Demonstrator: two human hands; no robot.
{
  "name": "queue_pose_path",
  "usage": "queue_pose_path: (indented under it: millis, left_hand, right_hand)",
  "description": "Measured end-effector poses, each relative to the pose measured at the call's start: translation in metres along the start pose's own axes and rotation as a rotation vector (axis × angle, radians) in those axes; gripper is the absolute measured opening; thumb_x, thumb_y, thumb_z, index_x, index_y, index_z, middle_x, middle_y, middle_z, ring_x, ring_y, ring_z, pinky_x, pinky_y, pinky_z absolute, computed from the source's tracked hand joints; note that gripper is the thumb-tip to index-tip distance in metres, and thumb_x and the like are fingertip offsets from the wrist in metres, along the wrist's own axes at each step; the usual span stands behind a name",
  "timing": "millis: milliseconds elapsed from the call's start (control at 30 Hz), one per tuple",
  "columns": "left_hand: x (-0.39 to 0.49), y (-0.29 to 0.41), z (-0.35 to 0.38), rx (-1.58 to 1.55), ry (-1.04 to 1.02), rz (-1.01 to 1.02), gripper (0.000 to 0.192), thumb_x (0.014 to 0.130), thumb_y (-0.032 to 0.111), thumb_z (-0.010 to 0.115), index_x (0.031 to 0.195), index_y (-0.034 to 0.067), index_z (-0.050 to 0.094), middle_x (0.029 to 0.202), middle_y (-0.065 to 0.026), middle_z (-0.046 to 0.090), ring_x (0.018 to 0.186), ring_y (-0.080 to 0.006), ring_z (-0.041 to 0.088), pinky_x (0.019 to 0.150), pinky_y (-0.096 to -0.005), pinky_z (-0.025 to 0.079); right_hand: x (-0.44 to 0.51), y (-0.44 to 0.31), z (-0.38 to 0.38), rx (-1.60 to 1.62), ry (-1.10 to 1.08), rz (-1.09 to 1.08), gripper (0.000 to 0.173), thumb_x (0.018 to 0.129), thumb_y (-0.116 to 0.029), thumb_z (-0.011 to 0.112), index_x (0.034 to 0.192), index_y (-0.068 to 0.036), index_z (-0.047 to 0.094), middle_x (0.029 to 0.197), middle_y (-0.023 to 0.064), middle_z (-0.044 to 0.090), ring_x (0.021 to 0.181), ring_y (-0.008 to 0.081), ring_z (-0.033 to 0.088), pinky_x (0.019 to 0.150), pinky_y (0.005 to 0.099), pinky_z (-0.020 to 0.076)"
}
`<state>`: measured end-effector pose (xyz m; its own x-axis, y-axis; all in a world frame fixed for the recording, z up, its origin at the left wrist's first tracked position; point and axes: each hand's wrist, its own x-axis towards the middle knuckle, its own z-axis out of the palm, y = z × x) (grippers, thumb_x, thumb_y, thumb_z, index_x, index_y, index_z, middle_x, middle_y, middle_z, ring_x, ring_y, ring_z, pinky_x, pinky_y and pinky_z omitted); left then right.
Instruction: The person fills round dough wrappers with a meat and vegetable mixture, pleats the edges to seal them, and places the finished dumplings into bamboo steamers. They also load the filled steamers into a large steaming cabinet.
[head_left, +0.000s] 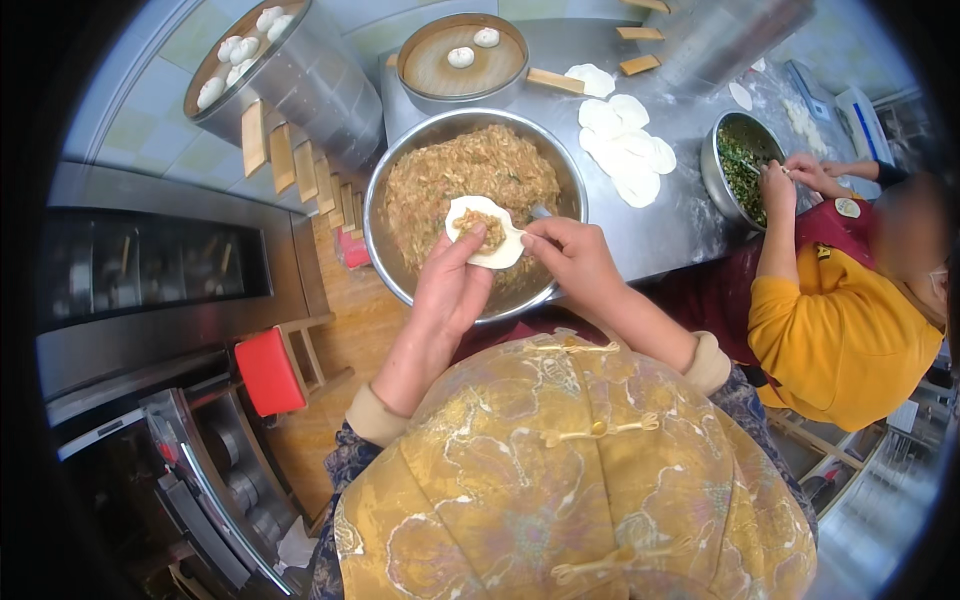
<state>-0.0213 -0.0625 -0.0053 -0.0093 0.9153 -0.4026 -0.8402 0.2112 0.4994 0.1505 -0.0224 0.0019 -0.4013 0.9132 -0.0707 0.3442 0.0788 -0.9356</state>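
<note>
A round white dough wrapper (504, 256) with a mound of minced filling (491, 231) on it rests in my left hand (454, 281), the thumb pressing on the filling. My right hand (574, 259) pinches the wrapper's right edge and draws it out to a small point. Both hands are over a large steel bowl (577, 169), which holds a great deal of the same brownish minced filling (465, 165). Part of a metal utensil (538, 211) shows in the bowl just behind my right hand.
Flat dough wrappers (626, 142) overlap on the steel table (660, 244). Behind the bowl stands a steamer tray (463, 94) with two filled buns (460, 57); taller stacked steamers (315, 82) with wooden handles rise at left. At right, a co-worker (840, 330) works over a bowl of green filling (739, 176).
</note>
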Motion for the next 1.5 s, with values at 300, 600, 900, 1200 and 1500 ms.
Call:
queue_pose_path:
  millis: [300, 600, 900, 1200, 1500]
  left_hand:
    - [-0.014, 0.016, -0.013, -0.007, 0.073, 0.112, 0.037, 0.094, 0.005, 0.058, 0.129, 0.0, 0.048, 0.12, -0.0146, 0.059, 0.112, -0.0257, 0.06, 0.098, -0.0438, 0.052]
    - [-0.032, 0.049, -0.053, -0.2, 0.092, 0.18, 0.039, 0.098, 0.016, 0.053, 0.131, -0.003, 0.045, 0.131, -0.0238, 0.053, 0.125, -0.0388, 0.05, 0.104, -0.0499, 0.045]
    - [-0.05, 0.06, -0.061, -0.317, -0.003, 0.148, 0.042, 0.101, 0.021, 0.042, 0.133, -0.005, 0.042, 0.133, -0.0265, 0.051, 0.127, -0.0407, 0.047, 0.108, -0.0536, 0.04]
    - [-0.051, 0.064, -0.068, -0.331, -0.018, 0.106, 0.043, 0.1, 0.02, 0.041, 0.133, -0.007, 0.041, 0.133, -0.0278, 0.05, 0.127, -0.041, 0.048, 0.108, -0.0538, 0.04]
    - [-0.044, 0.061, -0.071, -0.385, -0.002, 0.046, 0.04, 0.098, 0.014, 0.044, 0.137, 0.008, 0.044, 0.135, -0.0237, 0.049, 0.128, -0.0429, 0.045, 0.109, -0.0561, 0.037]
  right_hand:
    - [0.001, 0.009, -0.048, -0.724, 0.213, -0.392, 0.028, 0.075, -0.023, 0.077, 0.094, -0.004, 0.068, 0.089, 0.0098, 0.061, 0.085, 0.0262, 0.059, 0.064, 0.0359, 0.0516]
    - [0.022, 0.03, -0.034, -1.133, 0.065, -0.408, 0.01, 0.077, -0.013, 0.067, 0.08, -0.008, 0.059, 0.079, 0.008, 0.054, 0.083, 0.0268, 0.059, 0.061, 0.0392, 0.0495]
    - [0.013, 0.007, -0.049, -0.89, -0.277, -0.578, 0.019, 0.075, -0.007, 0.06, 0.094, -0.008, 0.064, 0.08, 0.0088, 0.058, 0.081, 0.0258, 0.06, 0.066, 0.0378, 0.0505]
    - [0.021, 0.004, -0.038, -1.014, -0.457, -0.643, 0.019, 0.072, -0.007, 0.059, 0.088, -0.008, 0.07, 0.079, 0.0057, 0.058, 0.087, 0.0241, 0.057, 0.069, 0.0346, 0.0505]
    - [0.031, 0.006, -0.026, -0.954, -0.448, -0.645, 0.011, 0.07, -0.007, 0.06, 0.077, -0.007, 0.069, 0.076, 0.0077, 0.06, 0.085, 0.0257, 0.059, 0.071, 0.0362, 0.0515]
